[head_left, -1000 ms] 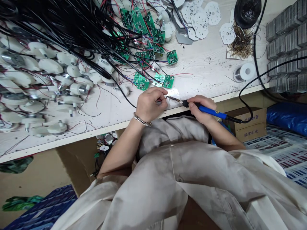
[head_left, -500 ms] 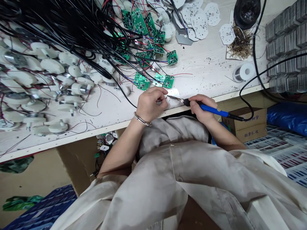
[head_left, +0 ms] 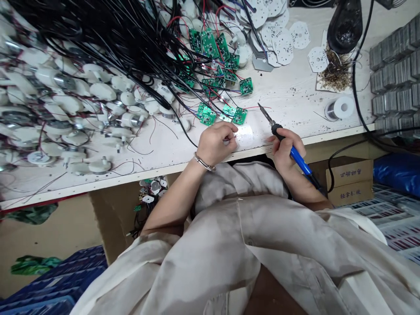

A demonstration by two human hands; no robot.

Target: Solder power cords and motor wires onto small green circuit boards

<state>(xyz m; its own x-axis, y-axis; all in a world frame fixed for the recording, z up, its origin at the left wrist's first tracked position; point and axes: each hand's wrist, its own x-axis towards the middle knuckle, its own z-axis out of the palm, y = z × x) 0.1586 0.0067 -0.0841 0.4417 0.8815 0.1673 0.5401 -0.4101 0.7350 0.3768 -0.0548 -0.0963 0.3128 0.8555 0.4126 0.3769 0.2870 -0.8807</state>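
Note:
My right hand [head_left: 288,148] grips a soldering iron [head_left: 299,160] by its blue and black handle. The iron's metal tip points up and left, raised clear of my left hand. At the table's front edge, my left hand [head_left: 218,141] is closed in a pinch on what look like thin wires, mostly hidden by the fingers. Beside those fingertips lies a shiny white plate [head_left: 243,134]. A black cable [head_left: 184,131] runs in under the left hand from the pile. Just beyond the hand are small green circuit boards [head_left: 206,114] with wires attached.
White motor housings [head_left: 103,92] and black cables [head_left: 98,39] crowd the left. White octagonal boards [head_left: 281,47] lie at the back. A solder spool [head_left: 341,108], a soldering iron stand [head_left: 344,26] and stacked grey plates [head_left: 395,72] are at right. The iron's cord hangs past a cardboard box [head_left: 350,180].
My right hand has drawn the soldering iron away from my left fingertips and swung its tip upward. My left hand keeps its pinch. The whole view has shifted slightly.

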